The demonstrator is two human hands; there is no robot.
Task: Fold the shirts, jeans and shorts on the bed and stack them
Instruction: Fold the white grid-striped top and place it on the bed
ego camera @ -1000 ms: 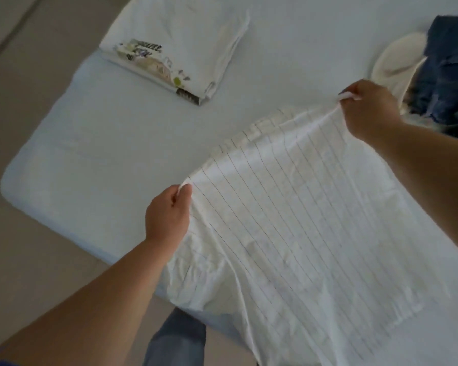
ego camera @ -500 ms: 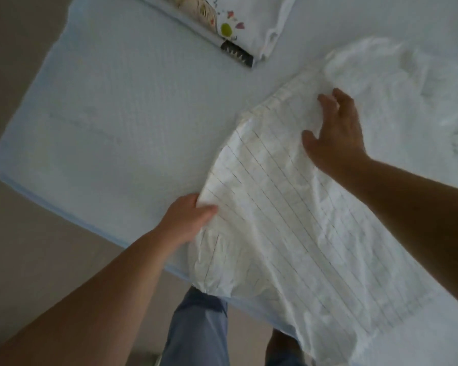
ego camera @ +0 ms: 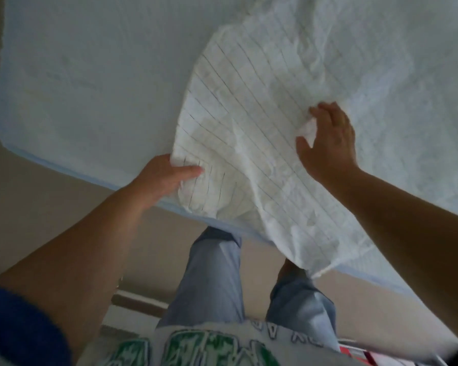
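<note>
White shirt (ego camera: 251, 143) with thin dark lines, at the bed's near edge; bed (ego camera: 90, 75) cover pale blue-white, light blue trim along its edge; floor (ego camera: 50, 207) beige; person's trousers (ego camera: 212, 281) light blue-grey; top (ego camera: 196, 347) grey with green lettering

Place: a bedroom in a home is indicated.
Bed (ego camera: 90, 75): a pale sheeted mattress is seen under the left hand (ego camera: 161, 178).
Floor (ego camera: 50, 202): beige flooring is seen below that hand.

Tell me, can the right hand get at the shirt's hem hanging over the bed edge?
Probably yes: the right hand rests on the shirt, and nothing lies between it and the hem.
</note>
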